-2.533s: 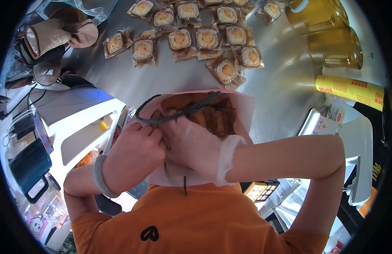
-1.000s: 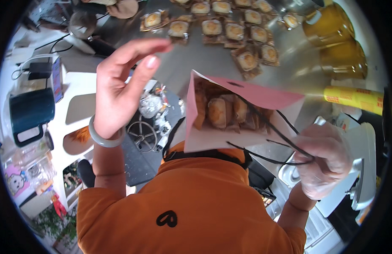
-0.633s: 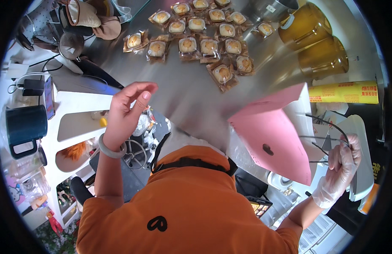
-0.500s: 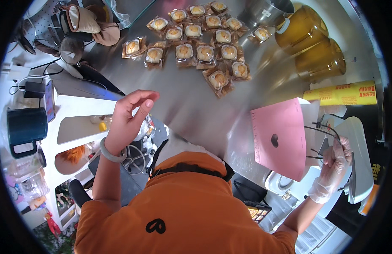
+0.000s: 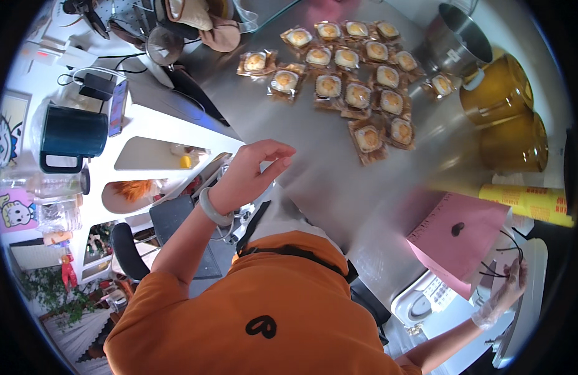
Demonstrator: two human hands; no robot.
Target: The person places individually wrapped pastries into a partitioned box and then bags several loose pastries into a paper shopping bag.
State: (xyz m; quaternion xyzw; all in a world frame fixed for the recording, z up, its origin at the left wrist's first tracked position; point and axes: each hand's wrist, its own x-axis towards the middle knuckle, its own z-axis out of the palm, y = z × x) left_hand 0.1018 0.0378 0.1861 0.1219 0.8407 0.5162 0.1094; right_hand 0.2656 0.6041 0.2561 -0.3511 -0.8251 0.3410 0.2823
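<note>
My right hand (image 5: 508, 289), in a clear disposable glove, is closed around the black cord handles (image 5: 517, 249) of a pink paper bag (image 5: 467, 242). The bag has a dark heart on its face and hangs tilted at the right, over the edge of the steel table. My bare left hand (image 5: 251, 178), a pale bangle at its wrist, hovers over the table's near left edge. Its fingers are loosely bent, the thumb apart, with nothing between them. Farther off, several round pastries (image 5: 357, 95) in clear wrappers with brown bases lie grouped on the steel table (image 5: 301, 169).
Two amber containers (image 5: 498, 81) and a steel pot (image 5: 457, 37) stand at the far right. A yellow roll (image 5: 529, 201) lies just beyond the bag. White shelving (image 5: 145, 128) at the left carries a dark teal mug (image 5: 74, 134) and a phone (image 5: 118, 107).
The view has turned, so the table's things sit farther right and lower. The pink bag is farther right and more tilted, still held by its handles. My left hand keeps its bent shape.
</note>
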